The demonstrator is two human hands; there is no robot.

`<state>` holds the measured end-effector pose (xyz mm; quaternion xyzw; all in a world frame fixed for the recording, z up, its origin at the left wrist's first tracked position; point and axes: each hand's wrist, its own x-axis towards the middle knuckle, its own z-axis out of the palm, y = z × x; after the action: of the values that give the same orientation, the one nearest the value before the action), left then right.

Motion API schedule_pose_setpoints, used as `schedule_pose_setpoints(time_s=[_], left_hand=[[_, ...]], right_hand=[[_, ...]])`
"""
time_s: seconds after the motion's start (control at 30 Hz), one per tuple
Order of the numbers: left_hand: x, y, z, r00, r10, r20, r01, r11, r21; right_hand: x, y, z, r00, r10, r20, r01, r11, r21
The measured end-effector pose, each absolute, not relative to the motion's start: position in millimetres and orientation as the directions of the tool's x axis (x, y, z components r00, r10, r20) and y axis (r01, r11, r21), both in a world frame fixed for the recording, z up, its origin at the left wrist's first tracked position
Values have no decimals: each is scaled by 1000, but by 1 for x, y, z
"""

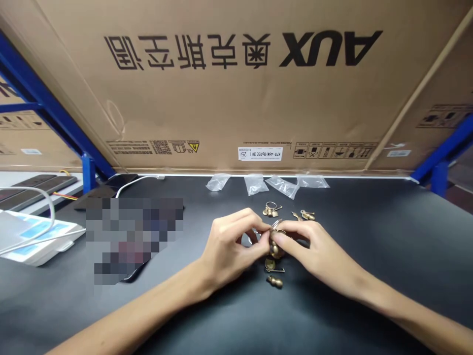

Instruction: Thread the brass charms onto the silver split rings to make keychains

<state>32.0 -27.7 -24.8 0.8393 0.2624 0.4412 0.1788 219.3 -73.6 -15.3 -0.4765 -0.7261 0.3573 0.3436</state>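
My left hand [231, 241] pinches the edge of a silver key ring [276, 225] between thumb and forefinger. On the ring's other side, my right hand [320, 249] grips it with closed fingertips. Brass gourd-shaped charms [274, 248] show beneath the fingertips, partly hidden. A thin metal ring [254, 236] is visible through the gap in my left fingers. Nearer me on the mat lie a flat brass piece with a thin pin [273, 266] and a loose brass gourd charm [274, 281]. Beyond my hands rest a key ring with brass charms [270, 211] and another small brass charm [308, 215].
Several clear plastic bags [256, 184] lie along the back of the black mat [229, 315]. Behind stands a large cardboard box [207, 103] between blue metal posts [439, 172]. To the left are a pixelated dark object [133, 236], a white box [40, 241] and white cables [51, 207].
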Motion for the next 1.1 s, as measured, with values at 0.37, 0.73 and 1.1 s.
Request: schedule_pose_setpoints(time_s=[0.37, 0.73, 1.1], left_hand=[[19, -15, -31, 625, 278, 730, 385, -923, 21], [20, -19, -24, 489, 680, 546, 460, -733, 501], [28, -20, -33, 501, 648, 574, 386, -761, 522]], right_hand=[[226, -72, -5, -493, 870, -5, 148, 78, -986], [225, -69, -12, -346, 927, 145, 449, 299, -842], [215, -74, -21, -333, 932, 140, 562, 316, -764]])
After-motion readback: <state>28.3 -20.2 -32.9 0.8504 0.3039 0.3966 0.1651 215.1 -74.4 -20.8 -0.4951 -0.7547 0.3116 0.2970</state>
